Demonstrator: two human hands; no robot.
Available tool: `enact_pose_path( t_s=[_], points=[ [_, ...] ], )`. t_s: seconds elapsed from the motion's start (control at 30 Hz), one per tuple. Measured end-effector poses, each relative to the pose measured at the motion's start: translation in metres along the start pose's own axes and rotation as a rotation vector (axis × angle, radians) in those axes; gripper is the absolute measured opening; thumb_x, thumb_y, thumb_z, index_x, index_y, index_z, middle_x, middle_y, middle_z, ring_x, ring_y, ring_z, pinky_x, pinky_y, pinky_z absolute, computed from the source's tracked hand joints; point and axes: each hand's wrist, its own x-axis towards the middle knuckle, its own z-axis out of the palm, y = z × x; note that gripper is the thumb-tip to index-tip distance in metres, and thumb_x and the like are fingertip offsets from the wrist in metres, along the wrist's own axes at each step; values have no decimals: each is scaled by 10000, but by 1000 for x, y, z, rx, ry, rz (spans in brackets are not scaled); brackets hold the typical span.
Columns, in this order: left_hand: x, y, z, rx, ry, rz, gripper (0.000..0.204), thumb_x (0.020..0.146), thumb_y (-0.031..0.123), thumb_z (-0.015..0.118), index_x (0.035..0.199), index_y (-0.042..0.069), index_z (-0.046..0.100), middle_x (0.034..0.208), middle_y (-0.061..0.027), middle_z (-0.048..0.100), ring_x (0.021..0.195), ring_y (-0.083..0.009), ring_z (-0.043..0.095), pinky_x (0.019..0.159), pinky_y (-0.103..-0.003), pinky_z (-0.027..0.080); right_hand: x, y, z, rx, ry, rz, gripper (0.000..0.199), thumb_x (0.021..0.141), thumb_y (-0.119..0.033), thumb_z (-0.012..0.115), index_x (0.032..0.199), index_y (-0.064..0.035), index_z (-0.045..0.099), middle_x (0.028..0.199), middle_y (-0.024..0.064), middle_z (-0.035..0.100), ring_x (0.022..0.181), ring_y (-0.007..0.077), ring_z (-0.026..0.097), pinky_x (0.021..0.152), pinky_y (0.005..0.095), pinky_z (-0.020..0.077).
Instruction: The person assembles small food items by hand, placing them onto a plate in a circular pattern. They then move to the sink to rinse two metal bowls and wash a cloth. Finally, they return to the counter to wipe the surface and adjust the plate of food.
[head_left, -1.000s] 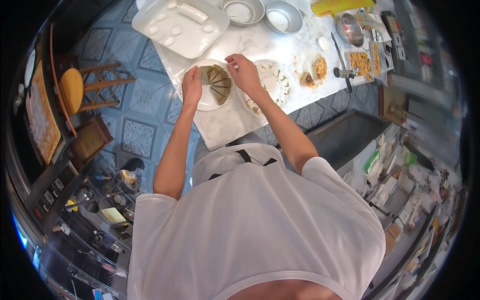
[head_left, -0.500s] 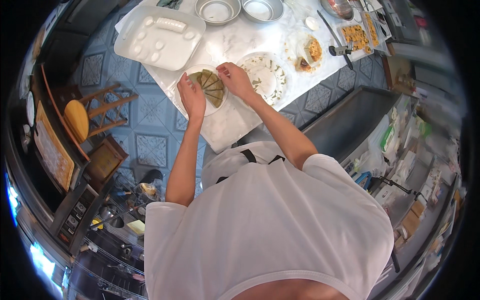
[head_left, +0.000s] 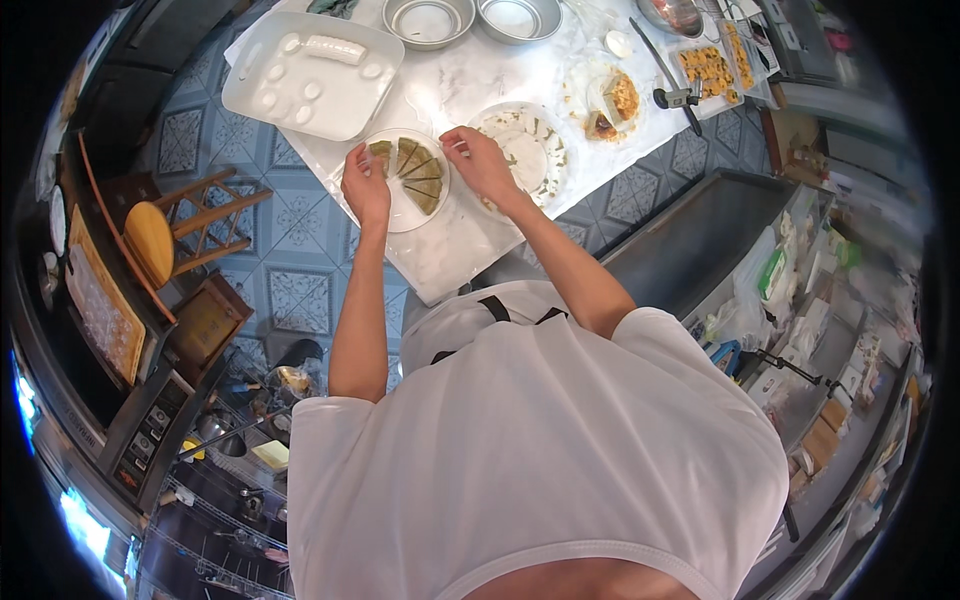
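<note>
Wedges (head_left: pixel 424 180): I see several green-brown slices, lying like a fan on the right part of the white plate (head_left: pixel 402 212), with points toward its middle.
Lone piece (head_left: pixel 381 150): it is at the plate's left side, partly behind the fingers; I cannot tell its full shape.
Left hand (head_left: pixel 366 188): its fingertips are at the lone piece; I cannot tell if they grip it or only rest near.
Right hand (head_left: pixel 480 165): apart from the left hand, fingers loosely bent and parted, between this plate and the speckled plate (head_left: pixel 525 160); I see nothing held.
Table (head_left: pixel 445 260): the white plate is near its edge, so I would not push outward.
Good handling: I judge the slices may be soft, so I would touch only 1 at a time, by its outer side, turn its point inward, and lift the fingers straight up.
</note>
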Motion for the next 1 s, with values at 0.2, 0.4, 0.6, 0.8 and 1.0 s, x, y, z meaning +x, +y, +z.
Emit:
enact_pose_path(
  t_s=[0.2, 0.4, 0.6, 0.8, 1.0],
  points=[
    [-1, 5, 9, 30, -86, 19, 379, 918, 59, 678, 1293, 23, 642, 1201, -180, 709, 1035, -305, 699, 921, -391, 544, 4, 7, 6, -4, -12, 6, 194, 944, -140, 665, 1102, -36, 711, 1023, 142, 741, 911, 258, 721, 836, 372, 570],
    [-2, 10, 1, -9, -223, 19, 402, 944, 51, 613, 1346, 27, 604, 1272, -197, 682, 1080, -315, 695, 935, -391, 542, 21, 14, 21, -134, -75, -60, 261, 968, -139, 638, 1206, -42, 682, 1129, 145, 712, 975, 268, 711, 869, 376, 561],
    [-26, -26, -10, -87, -197, -221, 489, 926, 57, 586, 1405, -16, 524, 1234, -180, 661, 974, -256, 691, 888, -364, 550, 24, 15, 30, -215, -116, -87, 315, 968, -169, 619, 1249, -30, 655, 1145, 169, 699, 993, 302, 711, 878, 399, 563],
    [-87, -11, -3, -537, -260, -672, 563, 962, 98, 566, 1469, -67, 385, 1274, -212, 587, 1096, -245, 628, 1003, -361, 521, 14, 9, 25, -208, -103, -28, 323, 938, -157, 625, 1229, -18, 643, 1091, 157, 696, 970, 319, 701, 880, 424, 555],
    [-96, -4, 8, -600, -224, -584, 569, 949, 142, 556, 1458, -64, 407, 1199, -133, 611, 1030, -193, 584, 939, -323, 480, 4, 14, 27, -207, -103, -6, 300, 931, -150, 638, 1185, 7, 670, 1066, 174, 717, 973, 333, 705, 876, 424, 556]
  ],
)
